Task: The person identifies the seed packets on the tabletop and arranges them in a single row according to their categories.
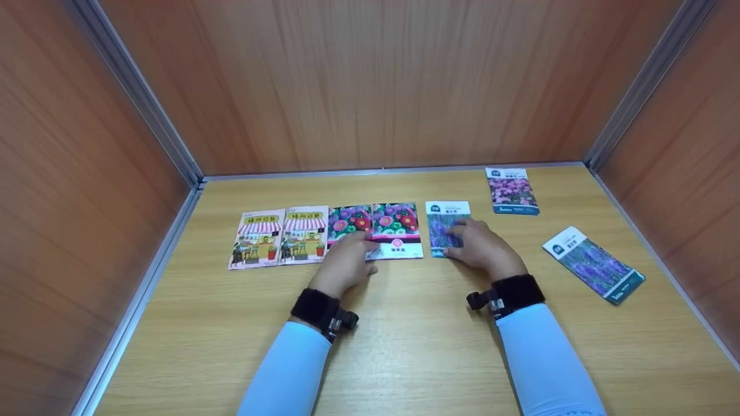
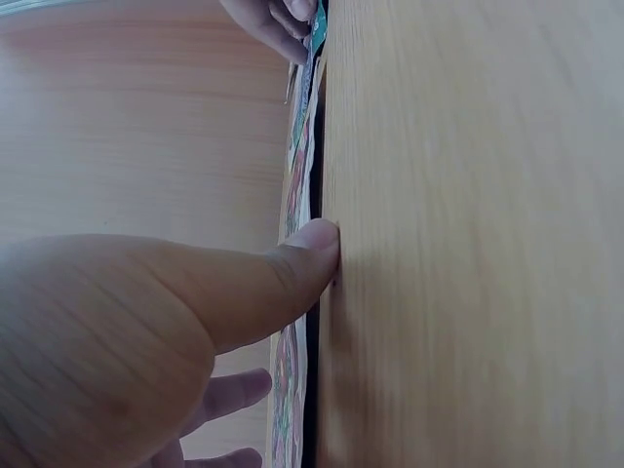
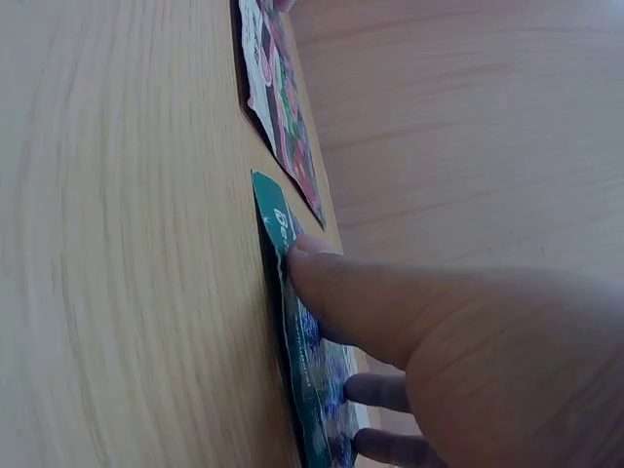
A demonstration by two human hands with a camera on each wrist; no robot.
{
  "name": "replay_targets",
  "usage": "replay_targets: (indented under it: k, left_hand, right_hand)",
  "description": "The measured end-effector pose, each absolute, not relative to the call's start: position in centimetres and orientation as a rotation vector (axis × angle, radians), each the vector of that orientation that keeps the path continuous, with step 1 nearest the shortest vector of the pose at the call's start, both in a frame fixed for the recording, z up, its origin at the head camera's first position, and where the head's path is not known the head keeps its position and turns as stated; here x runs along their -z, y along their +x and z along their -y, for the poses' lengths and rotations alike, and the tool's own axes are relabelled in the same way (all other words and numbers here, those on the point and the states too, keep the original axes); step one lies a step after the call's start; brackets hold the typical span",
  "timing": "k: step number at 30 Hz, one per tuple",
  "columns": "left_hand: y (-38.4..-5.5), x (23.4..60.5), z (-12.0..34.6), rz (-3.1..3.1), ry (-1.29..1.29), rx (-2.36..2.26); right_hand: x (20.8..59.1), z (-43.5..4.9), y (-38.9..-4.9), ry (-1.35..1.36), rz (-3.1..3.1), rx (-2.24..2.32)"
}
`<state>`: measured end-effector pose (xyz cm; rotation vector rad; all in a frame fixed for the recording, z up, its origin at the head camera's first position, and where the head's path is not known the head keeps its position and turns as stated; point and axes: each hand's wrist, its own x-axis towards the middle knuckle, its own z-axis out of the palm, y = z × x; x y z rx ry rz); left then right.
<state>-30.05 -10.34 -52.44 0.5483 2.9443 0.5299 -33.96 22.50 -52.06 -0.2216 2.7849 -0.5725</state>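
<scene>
In the head view my left hand [image 1: 346, 261] lies over two flower seed packets that show red, pink and purple blooms. It partly covers the left flower packet [image 1: 349, 216] and touches the edge of the right flower packet [image 1: 396, 222]. The left wrist view has its thumb [image 2: 302, 258] at the packets' near edge, fingers loosely spread. My right hand [image 1: 485, 247] rests on a lavender seed packet [image 1: 439, 216], hiding its lower right part. In the right wrist view, the thumb presses near the green bottom strip of the lavender packet [image 3: 317, 390], with other fingers extended over its face.
Left of my left hand, two packets with a striped awning picture, the outer packet [image 1: 257, 240] and the inner packet [image 1: 303, 235], lie side by side. A pink-flower packet [image 1: 513, 192] lies at the back right; another lavender packet [image 1: 594, 264] lies slanted. Wooden walls [image 1: 381, 86] enclose the table [image 1: 404, 346].
</scene>
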Motion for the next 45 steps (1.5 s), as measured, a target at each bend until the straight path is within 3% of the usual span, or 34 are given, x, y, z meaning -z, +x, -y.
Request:
replay_targets:
  k: [19,45]
  left_hand:
    - [-30.0,52.3,10.3,-2.948,0.542,-0.514]
    - [-30.0,52.4,10.2,-2.940,0.502,-0.522]
  right_hand:
    - [52.6,-21.2,-33.8,-0.310,-2.811,0.516]
    - [51.4,-21.4,-33.7,-0.238,-2.814,0.573]
